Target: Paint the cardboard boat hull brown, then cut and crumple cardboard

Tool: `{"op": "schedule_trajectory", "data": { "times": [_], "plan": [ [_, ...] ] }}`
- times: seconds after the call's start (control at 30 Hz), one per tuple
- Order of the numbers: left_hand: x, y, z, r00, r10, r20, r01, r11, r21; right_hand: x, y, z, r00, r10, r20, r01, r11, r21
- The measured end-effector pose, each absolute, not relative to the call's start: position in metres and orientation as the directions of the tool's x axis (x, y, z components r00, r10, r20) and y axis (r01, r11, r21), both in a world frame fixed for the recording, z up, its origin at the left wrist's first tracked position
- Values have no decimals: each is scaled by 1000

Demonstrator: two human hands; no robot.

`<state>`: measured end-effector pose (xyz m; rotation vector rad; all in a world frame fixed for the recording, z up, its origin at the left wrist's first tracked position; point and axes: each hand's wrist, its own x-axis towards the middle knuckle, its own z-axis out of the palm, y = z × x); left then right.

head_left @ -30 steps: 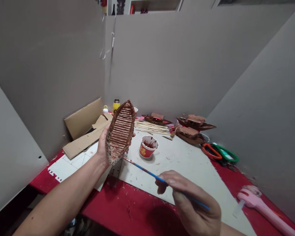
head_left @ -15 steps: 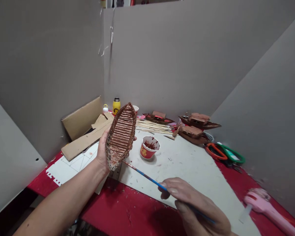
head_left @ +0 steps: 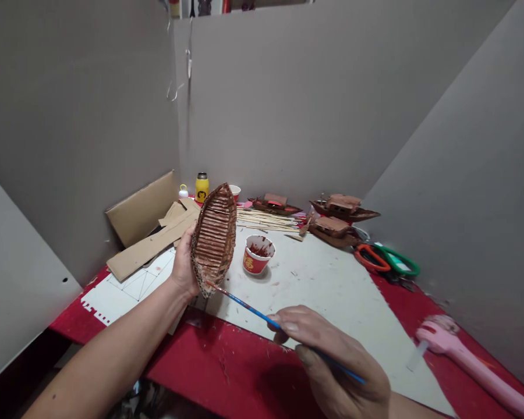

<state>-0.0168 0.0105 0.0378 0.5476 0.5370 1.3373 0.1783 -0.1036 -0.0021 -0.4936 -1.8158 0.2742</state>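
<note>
My left hand (head_left: pixel 184 263) grips a brown ribbed model boat hull (head_left: pixel 213 235) from behind and holds it upright over the table, its inside facing me. My right hand (head_left: pixel 332 361) is closed in a pinch on a thin blue paintbrush (head_left: pixel 248 306). The brush tip touches the lower end of the hull. A red paper cup (head_left: pixel 257 255) with brown paint in it stands on the grey board (head_left: pixel 332 291) just right of the hull.
Cardboard pieces (head_left: pixel 148 224) lie at back left beside a yellow bottle (head_left: pixel 201 187). Wooden sticks (head_left: pixel 266 219) and several finished brown boats (head_left: pixel 336 218) sit at the back. Scissors (head_left: pixel 386 259) and a pink tool (head_left: pixel 471 364) lie on the right of the red table (head_left: pixel 227 372). Grey partition walls enclose the table.
The view has shifted slightly. The hull stays in my left hand, turned a little more edge-on, while the brush tip keeps working at its lower end.
</note>
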Motion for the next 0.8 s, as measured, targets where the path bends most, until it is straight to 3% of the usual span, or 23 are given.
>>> {"op": "schedule_trajectory", "data": {
  "times": [0.5,0.8],
  "plan": [
    [-15,14,31,36,992,119,-748,-52,662,177,-106,0,-271,496,825,269,862,-430],
    [-12,14,28,83,990,117,-732,-20,681,182,-107,0,-219,462,859,261,876,-405]
  ]
}}
